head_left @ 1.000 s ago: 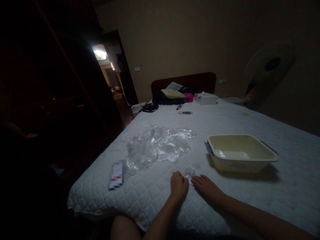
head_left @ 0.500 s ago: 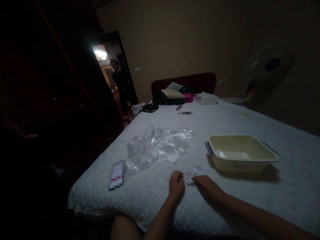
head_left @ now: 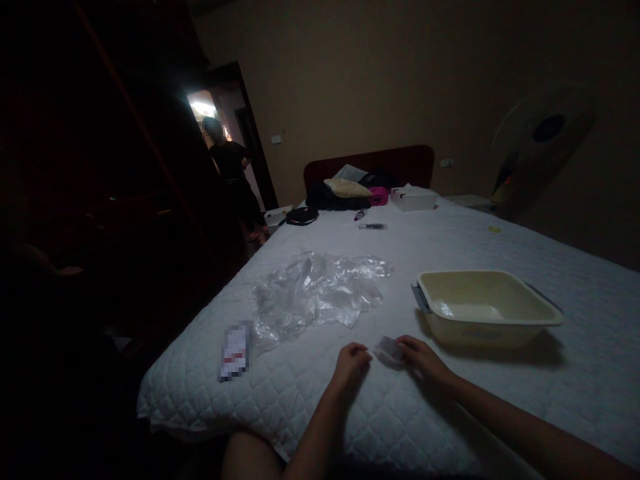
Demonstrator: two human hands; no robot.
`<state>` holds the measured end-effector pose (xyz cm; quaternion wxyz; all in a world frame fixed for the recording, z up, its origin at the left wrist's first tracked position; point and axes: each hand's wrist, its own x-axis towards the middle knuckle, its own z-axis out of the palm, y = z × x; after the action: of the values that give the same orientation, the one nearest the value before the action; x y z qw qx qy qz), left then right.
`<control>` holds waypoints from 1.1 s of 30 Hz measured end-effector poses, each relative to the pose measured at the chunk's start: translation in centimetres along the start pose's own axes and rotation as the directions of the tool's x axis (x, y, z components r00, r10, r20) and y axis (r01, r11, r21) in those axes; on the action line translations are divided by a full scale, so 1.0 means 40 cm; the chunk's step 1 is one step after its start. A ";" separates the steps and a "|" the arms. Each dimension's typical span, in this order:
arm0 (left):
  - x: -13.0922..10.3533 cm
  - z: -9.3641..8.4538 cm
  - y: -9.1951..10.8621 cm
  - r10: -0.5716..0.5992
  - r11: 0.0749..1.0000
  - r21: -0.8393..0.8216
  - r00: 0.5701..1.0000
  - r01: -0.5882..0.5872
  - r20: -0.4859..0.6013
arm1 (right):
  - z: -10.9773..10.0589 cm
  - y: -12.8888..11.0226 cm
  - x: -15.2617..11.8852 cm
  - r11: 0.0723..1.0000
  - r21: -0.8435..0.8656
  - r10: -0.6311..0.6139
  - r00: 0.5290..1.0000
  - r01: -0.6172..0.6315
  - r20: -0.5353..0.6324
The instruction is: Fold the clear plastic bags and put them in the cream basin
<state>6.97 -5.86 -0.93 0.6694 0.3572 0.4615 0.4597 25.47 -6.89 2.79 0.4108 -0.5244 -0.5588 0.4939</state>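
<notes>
My right hand (head_left: 425,360) pinches a small clear plastic bag (head_left: 389,351) at its right side, just above the quilted bedspread (head_left: 320,387). My left hand (head_left: 353,361) is curled beside the bag's left edge, fingertips drawn together; whether they grip a bit of film is too dim to tell. Beyond both hands, large crumpled sheets of clear plastic (head_left: 320,290) lie spread on the bed. To the right of my right hand stands a cream plastic basin (head_left: 493,331) with grey handles. A blurred-out flat object (head_left: 235,351) lies left of the plastic sheets.
Clothes and a cushion (head_left: 347,188) are piled by the headboard (head_left: 367,160), with a white box (head_left: 413,198) beside them. A dark slim item in a packet (head_left: 373,227) lies mid-bed. A fan (head_left: 547,130) stands at the right. A person (head_left: 235,170) is near the doorway.
The small bag has been raised and turned, and now looks greyer and more compact. My right hand has shifted slightly right. The person by the doorway has moved left and turned.
</notes>
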 end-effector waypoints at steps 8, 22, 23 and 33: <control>-0.038 -0.003 0.031 -0.182 0.968 -0.110 0.933 0.226 0.310 | -0.022 -0.026 0.037 0.973 0.182 0.146 0.989 -0.144 0.005; -0.042 -0.021 0.014 0.002 0.938 -0.300 0.859 0.176 0.511 | -0.006 -0.052 0.034 0.984 0.094 0.152 0.988 -0.151 0.002; -0.042 -0.023 0.012 0.013 0.930 -0.323 0.861 0.177 0.508 | -0.001 -0.056 0.033 0.986 0.079 0.146 0.989 -0.146 0.004; -0.020 -0.048 -0.012 0.042 0.835 -0.472 0.822 0.282 0.567 | 0.024 -0.081 0.036 0.982 0.074 0.174 0.984 -0.172 -0.021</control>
<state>5.17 -6.66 -1.73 0.8752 0.2423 0.1217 0.4007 23.78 -5.46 5.72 0.3925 -0.5628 -0.4873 0.5401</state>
